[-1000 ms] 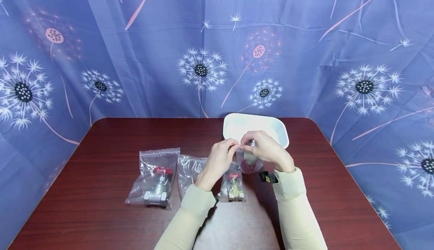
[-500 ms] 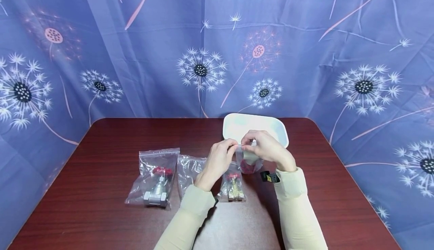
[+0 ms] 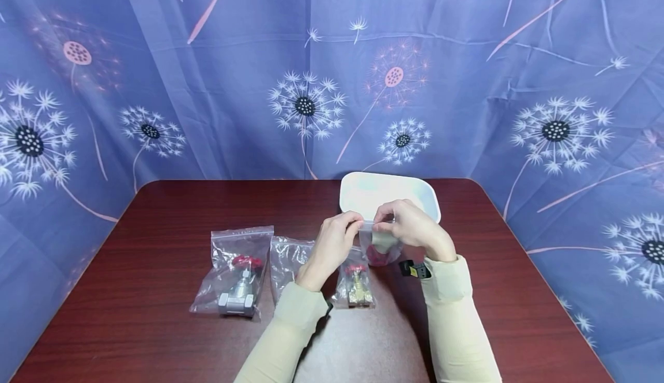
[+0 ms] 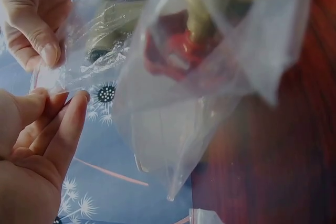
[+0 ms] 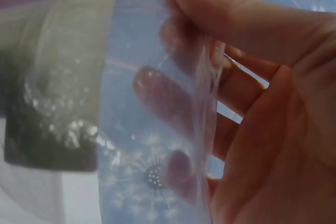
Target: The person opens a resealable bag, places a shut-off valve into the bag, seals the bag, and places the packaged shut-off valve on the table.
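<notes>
A clear zip bag (image 3: 366, 236) hangs upright between both hands, in front of the white tray. Inside it are a pale grey-green valve body (image 5: 63, 77) and a dark red handwheel (image 3: 377, 255). My left hand (image 3: 332, 246) pinches the bag's top left corner between thumb and fingers. Farther right along the zip edge, my right hand (image 3: 412, 228) pinches the bag, its other fingers lying behind the plastic in the right wrist view. Close to the left wrist lies a bagged brass valve (image 3: 359, 294) with a red handwheel, large and blurred in the left wrist view.
A bagged silver valve (image 3: 238, 301) with a red handwheel lies at left on the dark red table (image 3: 155, 256). Beside it is another clear bag (image 3: 287, 256), partly hidden by the left arm. The white tray (image 3: 357, 191) stands at the back; a blue dandelion-print cloth (image 3: 233, 112) hangs behind.
My right hand has slid slightly right along the bag's top edge, away from the left fingers, showing more of the zip strip. My left hand keeps its pinch at the corner.
</notes>
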A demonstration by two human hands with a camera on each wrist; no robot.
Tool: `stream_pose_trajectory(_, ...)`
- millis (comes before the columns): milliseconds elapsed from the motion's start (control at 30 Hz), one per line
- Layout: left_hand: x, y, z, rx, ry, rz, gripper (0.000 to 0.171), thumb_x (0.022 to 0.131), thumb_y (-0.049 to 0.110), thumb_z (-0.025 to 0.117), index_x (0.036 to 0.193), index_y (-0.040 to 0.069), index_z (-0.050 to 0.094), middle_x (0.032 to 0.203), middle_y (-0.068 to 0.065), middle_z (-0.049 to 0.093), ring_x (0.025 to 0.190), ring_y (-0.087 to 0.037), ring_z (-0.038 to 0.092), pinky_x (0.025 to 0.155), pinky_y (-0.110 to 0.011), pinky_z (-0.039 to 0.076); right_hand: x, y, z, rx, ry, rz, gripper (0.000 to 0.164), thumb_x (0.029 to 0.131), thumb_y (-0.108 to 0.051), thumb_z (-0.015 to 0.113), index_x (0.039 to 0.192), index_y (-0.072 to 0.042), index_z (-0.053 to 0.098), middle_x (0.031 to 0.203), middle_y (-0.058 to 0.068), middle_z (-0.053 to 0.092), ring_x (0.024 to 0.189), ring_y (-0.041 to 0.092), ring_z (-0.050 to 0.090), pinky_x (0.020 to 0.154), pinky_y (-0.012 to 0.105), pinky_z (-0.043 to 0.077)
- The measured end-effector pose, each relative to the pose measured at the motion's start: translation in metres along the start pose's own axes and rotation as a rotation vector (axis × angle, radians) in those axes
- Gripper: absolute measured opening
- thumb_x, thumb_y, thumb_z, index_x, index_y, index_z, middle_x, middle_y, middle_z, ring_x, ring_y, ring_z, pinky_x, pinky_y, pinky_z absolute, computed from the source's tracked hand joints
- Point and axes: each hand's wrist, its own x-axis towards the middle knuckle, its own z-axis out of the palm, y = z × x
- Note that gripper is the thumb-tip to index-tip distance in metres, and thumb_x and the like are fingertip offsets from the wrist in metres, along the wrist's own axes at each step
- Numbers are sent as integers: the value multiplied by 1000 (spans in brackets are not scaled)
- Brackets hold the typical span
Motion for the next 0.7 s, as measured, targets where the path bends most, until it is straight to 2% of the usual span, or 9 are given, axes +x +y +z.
stream_pose_trajectory(233, -1, 0, 5, -47, -12, -26, 11, 98, 15, 61, 95, 9, 70, 77, 3, 63, 68, -8, 56, 62, -23, 48, -5, 3, -4, -5, -19, 3, 10, 86, -9, 74, 79, -15, 70, 74, -10, 63, 72, 11, 56, 71, 33, 47)
stream_pose_trajectory(500, 0, -1, 6, -195, -20, -109, 12, 98, 10, 60, 93, 5, 69, 81, -3, 70, 74, -13, 69, 67, -20, 54, -8, 15, -11, 29, -48, 45, 11, 86, -10, 75, 79, -15, 69, 73, -10, 62, 72, 12, 53, 69, 30, 45)
stream_pose_trajectory(700, 0, -2, 8, -216, -5, -115, 11, 98, 8, 60, 91, 6, 69, 79, -2, 70, 73, -10, 69, 68, -18, 54, -15, 24, -15, 78, -59, 65, 12, 86, -8, 75, 78, -13, 67, 70, -8, 58, 70, 12, 51, 67, 29, 44)
